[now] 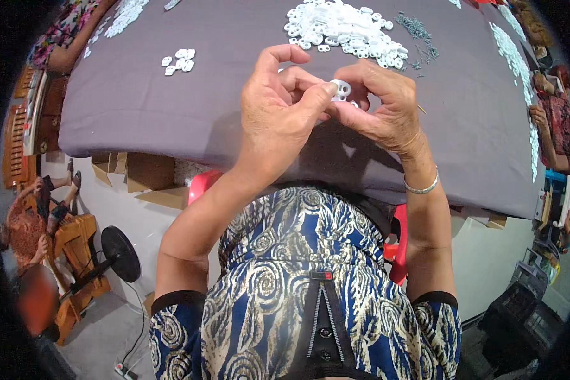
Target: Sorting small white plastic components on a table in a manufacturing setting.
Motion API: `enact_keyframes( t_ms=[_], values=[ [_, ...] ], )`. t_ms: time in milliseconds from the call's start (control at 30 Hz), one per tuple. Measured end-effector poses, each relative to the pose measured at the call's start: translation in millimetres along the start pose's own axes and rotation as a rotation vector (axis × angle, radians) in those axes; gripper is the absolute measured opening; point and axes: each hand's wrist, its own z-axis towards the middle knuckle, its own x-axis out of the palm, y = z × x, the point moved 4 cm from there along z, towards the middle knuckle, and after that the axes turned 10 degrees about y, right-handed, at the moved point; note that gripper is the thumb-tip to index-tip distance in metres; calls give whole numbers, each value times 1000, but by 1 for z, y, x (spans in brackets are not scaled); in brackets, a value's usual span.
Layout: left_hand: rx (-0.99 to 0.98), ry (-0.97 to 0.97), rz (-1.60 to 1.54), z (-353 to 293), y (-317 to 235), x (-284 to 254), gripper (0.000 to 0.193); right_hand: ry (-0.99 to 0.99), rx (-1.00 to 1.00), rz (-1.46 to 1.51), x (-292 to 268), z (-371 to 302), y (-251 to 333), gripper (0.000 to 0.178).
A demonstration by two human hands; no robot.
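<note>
In front of me, above the near part of the cloth-covered table (139, 120), both hands meet at a small white plastic piece (342, 87) with two round holes. My left hand (267, 120) pinches it from the left, thumb against it and forefinger raised in a curve. From the other side my right hand (386, 104) closes thumb and fingers around it. More white shows between the right fingers, partly hidden, so I cannot tell how many pieces are held. A silver bangle (422, 182) circles my right wrist.
Beyond my hands lies a large heap of similar white pieces (342, 28). Right of it are small grey metal parts (418, 31), too fine to name. A small cluster of white pieces (182, 62) sits left. People sit at both sides; a black round fan (120, 253) stands lower left.
</note>
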Motion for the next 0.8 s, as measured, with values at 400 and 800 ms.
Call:
enact_keyframes(
  t_ms=[400, 800],
  values=[
    [70, 22, -121, -6, -9, 6, 40, -20, 16, 168, -3, -1, 0, 28],
    [20, -53, -14, -5, -7, 7, 41, 70, 29, -47, 5, 0, 3, 34]
  ],
)
